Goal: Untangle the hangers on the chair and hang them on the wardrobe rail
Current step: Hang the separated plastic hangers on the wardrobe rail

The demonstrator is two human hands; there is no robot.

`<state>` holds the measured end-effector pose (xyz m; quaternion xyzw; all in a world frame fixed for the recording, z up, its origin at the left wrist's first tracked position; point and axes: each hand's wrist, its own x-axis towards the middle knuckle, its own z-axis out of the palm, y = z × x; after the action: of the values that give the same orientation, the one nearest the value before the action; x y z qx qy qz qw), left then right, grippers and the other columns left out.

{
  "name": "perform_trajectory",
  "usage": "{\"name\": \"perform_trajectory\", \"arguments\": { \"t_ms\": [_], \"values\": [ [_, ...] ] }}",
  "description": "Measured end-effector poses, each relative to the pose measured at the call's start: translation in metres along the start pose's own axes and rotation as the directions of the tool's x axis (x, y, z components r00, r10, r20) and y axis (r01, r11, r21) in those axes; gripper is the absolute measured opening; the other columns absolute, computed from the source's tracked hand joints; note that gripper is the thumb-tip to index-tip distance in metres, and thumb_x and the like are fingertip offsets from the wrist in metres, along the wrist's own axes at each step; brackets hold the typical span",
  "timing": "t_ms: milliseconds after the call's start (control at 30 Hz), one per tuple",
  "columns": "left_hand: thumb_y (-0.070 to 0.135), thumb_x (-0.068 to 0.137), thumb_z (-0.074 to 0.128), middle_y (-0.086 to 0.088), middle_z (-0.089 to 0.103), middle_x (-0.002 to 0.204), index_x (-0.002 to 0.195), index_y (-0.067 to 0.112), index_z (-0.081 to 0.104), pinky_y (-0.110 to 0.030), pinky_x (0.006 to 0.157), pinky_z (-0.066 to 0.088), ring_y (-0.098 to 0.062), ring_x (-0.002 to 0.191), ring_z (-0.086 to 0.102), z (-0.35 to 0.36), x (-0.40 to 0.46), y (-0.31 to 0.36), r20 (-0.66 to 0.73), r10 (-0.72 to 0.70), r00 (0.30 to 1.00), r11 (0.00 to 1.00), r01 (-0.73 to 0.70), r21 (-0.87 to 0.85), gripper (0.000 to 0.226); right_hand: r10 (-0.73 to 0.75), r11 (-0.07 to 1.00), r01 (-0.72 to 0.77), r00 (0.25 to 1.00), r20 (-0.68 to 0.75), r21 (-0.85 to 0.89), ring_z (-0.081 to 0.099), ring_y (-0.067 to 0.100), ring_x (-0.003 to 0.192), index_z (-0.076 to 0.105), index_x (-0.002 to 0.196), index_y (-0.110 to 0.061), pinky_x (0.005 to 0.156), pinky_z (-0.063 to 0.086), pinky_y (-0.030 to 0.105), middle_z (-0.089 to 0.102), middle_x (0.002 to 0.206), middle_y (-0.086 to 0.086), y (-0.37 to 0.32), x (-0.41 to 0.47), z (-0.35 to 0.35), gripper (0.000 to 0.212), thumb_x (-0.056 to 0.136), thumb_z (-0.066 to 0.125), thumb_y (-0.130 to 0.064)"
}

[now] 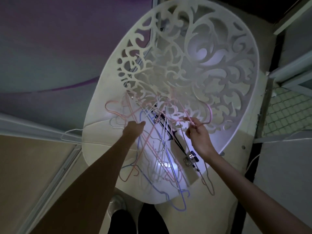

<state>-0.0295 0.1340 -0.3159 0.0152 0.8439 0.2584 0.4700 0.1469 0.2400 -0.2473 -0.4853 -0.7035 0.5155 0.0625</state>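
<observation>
A tangle of thin wire hangers [157, 149], pink, blue and white, lies across the seat of a white chair [104, 149] with a carved openwork back [194, 68]. My left hand [134, 129] reaches into the left side of the pile, fingers curled round pink and white hanger wires. My right hand [196, 132] pinches a pink hanger [208, 115] near its hook and lifts it slightly above the seat. A black clip hanger with metal clips [191, 157] lies diagonally under the pile. The wardrobe rail is out of view.
One white hanger [70, 134] hangs over the chair's left edge. A purple-grey wall or panel [50, 56] fills the upper left. A metal frame and wire mesh [287, 112] stand to the right. A white cable [253, 159] trails on the floor. My legs [135, 222] are below.
</observation>
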Motion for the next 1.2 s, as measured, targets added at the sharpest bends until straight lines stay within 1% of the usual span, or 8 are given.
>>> {"name": "perform_trajectory", "arguments": {
  "t_ms": [100, 200, 333, 433, 600, 800, 1000, 1200],
  "values": [
    [0.040, 0.088, 0.057, -0.018, 0.054, 0.128, 0.123, 0.002, 0.051, -0.039, 0.099, 0.040, -0.035, 0.121, 0.050, 0.010, -0.001, -0.003, -0.171, 0.125, 0.977, 0.948, -0.067, 0.310, 0.053, -0.020, 1.000, 0.020, 1.000, -0.019, -0.024, 0.031, 0.003, 0.043, 0.052, 0.121, -0.016, 0.044, 0.027, 0.018, 0.035, 0.055, -0.004, -0.001, 0.001, -0.005, 0.034, 0.100, 0.027, -0.008],
    [0.022, 0.092, 0.050, -0.018, 0.057, 0.121, 0.117, 0.007, 0.055, -0.038, 0.093, 0.043, -0.034, 0.113, 0.055, 0.007, -0.005, -0.003, -0.296, 0.220, 0.930, 0.946, -0.130, 0.296, 0.030, -0.019, 1.000, 0.019, 1.000, -0.024, -0.009, 0.029, 0.009, 0.048, 0.055, 0.114, -0.021, 0.043, 0.026, 0.017, 0.035, 0.059, -0.001, -0.003, 0.000, -0.013, 0.036, 0.096, 0.029, -0.005],
    [-0.004, 0.092, 0.044, -0.015, 0.063, 0.079, 0.096, 0.007, 0.054, -0.026, 0.055, 0.053, -0.003, 0.050, 0.065, -0.001, -0.019, -0.008, -0.253, 0.204, 0.946, 0.850, -0.299, -0.434, 0.016, -0.002, 0.998, 0.010, 0.994, -0.108, 0.067, 0.025, 0.005, 0.043, 0.058, 0.090, -0.022, 0.041, 0.025, 0.014, 0.029, 0.056, 0.000, -0.007, -0.008, -0.023, 0.032, 0.091, 0.032, -0.003],
    [-0.005, 0.094, 0.042, 0.002, 0.063, 0.060, 0.105, 0.005, 0.051, -0.020, 0.053, 0.055, -0.004, 0.046, 0.064, -0.019, -0.046, -0.009, -0.182, 0.183, 0.966, 0.691, -0.258, -0.676, 0.017, 0.046, 0.994, -0.032, 0.991, -0.124, 0.107, 0.026, 0.005, 0.046, 0.056, 0.086, -0.023, 0.046, 0.025, 0.019, 0.029, 0.057, -0.001, -0.019, -0.019, -0.026, 0.032, 0.090, 0.031, -0.004],
    [-0.007, 0.095, 0.039, -0.015, 0.053, 0.078, 0.109, 0.000, 0.046, -0.017, 0.051, 0.054, -0.008, 0.049, 0.066, -0.072, -0.113, -0.009, -0.124, 0.181, 0.976, 0.455, -0.195, -0.869, 0.017, 0.140, 0.987, -0.124, 0.974, -0.178, 0.100, 0.040, 0.008, 0.062, 0.055, 0.079, -0.029, 0.068, 0.036, 0.027, 0.042, 0.066, -0.007, -0.064, -0.038, -0.030, 0.032, 0.093, 0.033, -0.011],
    [0.009, 0.100, 0.037, -0.005, 0.072, 0.076, 0.100, 0.011, 0.054, -0.017, 0.056, 0.056, -0.004, 0.051, 0.066, -0.141, -0.189, -0.041, -0.074, 0.114, 0.991, 0.360, -0.111, -0.927, 0.017, 0.302, 0.910, -0.356, 0.921, 0.247, 0.212, 0.029, 0.007, 0.039, 0.062, 0.090, -0.016, 0.036, 0.029, 0.014, 0.050, 0.066, 0.003, -0.130, -0.081, -0.005, 0.028, 0.099, 0.037, -0.023],
    [0.007, 0.098, 0.043, -0.004, 0.070, 0.082, 0.105, 0.009, 0.058, -0.020, 0.058, 0.057, -0.009, 0.056, 0.068, -0.184, -0.273, -0.098, -0.140, 0.048, 0.989, 0.405, -0.147, -0.902, 0.017, 0.061, 0.784, -0.504, 0.644, 0.763, 0.363, 0.037, 0.006, 0.041, 0.063, 0.107, -0.013, 0.044, 0.031, 0.017, 0.070, 0.081, 0.002, -0.192, -0.159, 0.024, 0.042, 0.100, 0.028, -0.036],
    [0.004, 0.097, 0.042, 0.001, 0.069, 0.055, 0.090, 0.011, 0.055, -0.018, 0.051, 0.054, -0.011, 0.048, 0.067, -0.232, -0.338, -0.163, -0.217, -0.078, 0.973, 0.457, -0.159, -0.875, 0.017, -0.038, 0.948, -0.238, 0.571, 0.820, 0.210, 0.029, 0.001, 0.037, 0.060, 0.097, -0.016, 0.041, 0.023, 0.015, 0.044, 0.063, -0.003, -0.246, -0.242, 0.079, 0.027, 0.100, 0.035, -0.025]
  ]
}}
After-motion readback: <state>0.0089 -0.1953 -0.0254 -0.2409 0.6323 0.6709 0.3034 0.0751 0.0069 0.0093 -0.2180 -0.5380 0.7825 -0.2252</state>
